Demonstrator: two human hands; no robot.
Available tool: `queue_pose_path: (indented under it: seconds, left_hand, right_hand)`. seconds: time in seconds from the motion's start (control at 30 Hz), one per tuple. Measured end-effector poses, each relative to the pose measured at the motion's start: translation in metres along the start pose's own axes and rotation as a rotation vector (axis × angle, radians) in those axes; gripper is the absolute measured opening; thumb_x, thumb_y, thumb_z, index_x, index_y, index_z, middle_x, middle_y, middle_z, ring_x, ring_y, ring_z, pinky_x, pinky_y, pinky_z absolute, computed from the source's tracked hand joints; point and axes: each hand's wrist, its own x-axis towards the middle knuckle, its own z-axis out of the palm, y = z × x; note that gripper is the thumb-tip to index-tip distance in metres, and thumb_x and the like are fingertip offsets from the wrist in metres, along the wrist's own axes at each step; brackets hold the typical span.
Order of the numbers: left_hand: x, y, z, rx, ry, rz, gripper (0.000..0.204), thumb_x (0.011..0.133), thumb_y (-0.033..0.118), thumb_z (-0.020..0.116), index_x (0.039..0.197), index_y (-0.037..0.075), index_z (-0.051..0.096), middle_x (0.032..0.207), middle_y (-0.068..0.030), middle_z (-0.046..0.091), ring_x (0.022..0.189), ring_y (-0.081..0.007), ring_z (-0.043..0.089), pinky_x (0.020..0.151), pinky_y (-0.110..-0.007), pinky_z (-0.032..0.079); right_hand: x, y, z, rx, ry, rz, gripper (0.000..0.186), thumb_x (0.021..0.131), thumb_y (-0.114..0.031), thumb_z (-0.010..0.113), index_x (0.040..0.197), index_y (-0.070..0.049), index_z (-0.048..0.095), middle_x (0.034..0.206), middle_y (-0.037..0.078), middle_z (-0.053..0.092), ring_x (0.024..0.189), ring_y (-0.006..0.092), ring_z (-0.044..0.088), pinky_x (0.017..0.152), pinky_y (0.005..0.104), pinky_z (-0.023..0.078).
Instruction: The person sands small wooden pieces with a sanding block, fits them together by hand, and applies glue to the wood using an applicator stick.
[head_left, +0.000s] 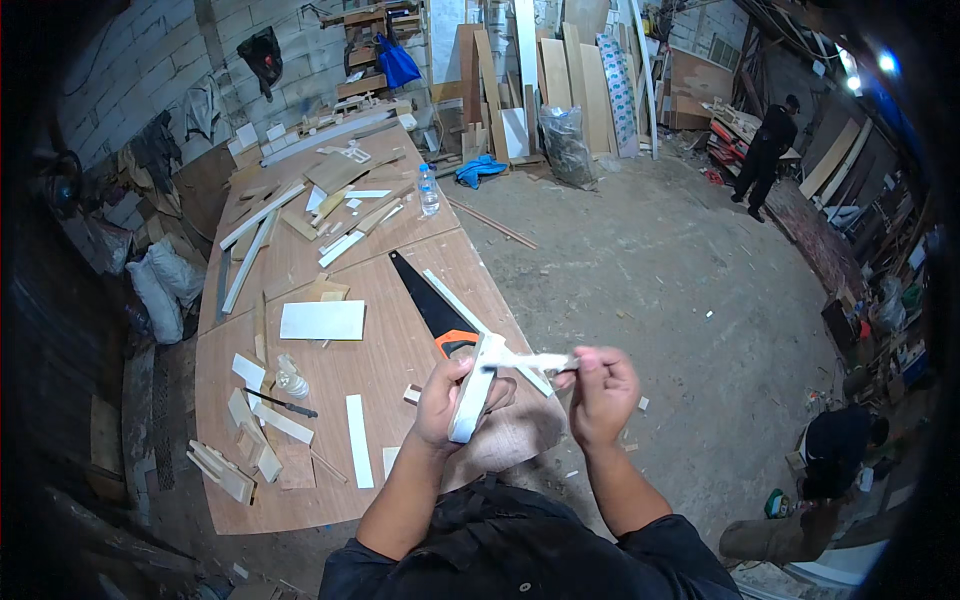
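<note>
My left hand (438, 402) is closed around a narrow wooden piece (470, 402) with a pale, whitish face, held tilted above the table's front right corner. From its upper end a white strip (535, 361) runs across to my right hand (606, 392), whose fingers pinch the far end. The strip is smeared, so I cannot tell what it is made of or whether it is joined to the wooden piece. Just beyond my left hand lies a handsaw (425, 295) with a black blade and an orange and black handle. A long white strip of wood (455, 298) lies beside the saw.
The wooden table (400, 470) bears a white board (322, 320), a screwdriver-like tool (288, 404), a clear jar (291, 380), a water bottle (428, 190) and many offcuts. Planks (560, 75) lean at the back wall. Two people (770, 150) are off to the right.
</note>
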Motion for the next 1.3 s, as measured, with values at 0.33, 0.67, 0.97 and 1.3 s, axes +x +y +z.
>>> queue_pose_path:
  seconds: [0.33,0.67,0.97,1.3]
  left_hand:
    - [-0.001,-0.005,-0.003,-0.01,0.039,-0.021,0.038,0.096,0.028,0.033,0.069,0.008,0.049,0.051,-0.001,0.039,0.051,-0.0133,0.031,0.055,-0.029,0.027]
    - [-0.005,-0.002,0.004,0.005,-0.036,-0.082,0.039,0.096,0.029,0.033,0.067,0.009,0.049,0.051,-0.0012,0.04,0.05,-0.0133,0.031,0.056,-0.029,0.028]
    - [-0.009,-0.003,0.002,-0.015,-0.045,-0.151,0.038,0.097,0.03,0.033,0.071,0.009,0.051,0.051,-0.0009,0.04,0.051,-0.013,0.031,0.056,-0.029,0.028]
    - [-0.015,-0.009,0.01,-0.035,0.04,-0.185,0.031,0.097,0.03,0.034,0.079,0.011,0.05,0.052,0.0004,0.04,0.052,-0.0121,0.032,0.058,-0.029,0.029]
  right_hand:
    - [0.0,-0.005,0.002,-0.059,-0.142,-0.064,0.011,0.095,-0.007,0.057,0.097,0.004,0.06,0.08,0.012,0.064,0.065,0.0148,0.063,0.062,0.0255,0.052]
    - [0.001,-0.005,-0.007,-0.01,-0.08,-0.074,0.012,0.094,-0.007,0.059,0.096,0.004,0.061,0.081,0.013,0.066,0.068,0.0144,0.064,0.061,0.0247,0.053]
    - [-0.005,-0.012,-0.018,-0.107,-0.092,-0.142,0.009,0.093,-0.003,0.058,0.096,0.004,0.061,0.08,0.012,0.067,0.067,0.0132,0.064,0.062,0.0233,0.053]
    - [-0.011,-0.013,-0.025,-0.097,-0.071,-0.103,0.009,0.094,-0.005,0.058,0.094,0.004,0.059,0.08,0.011,0.064,0.061,0.0148,0.063,0.058,0.0237,0.051]
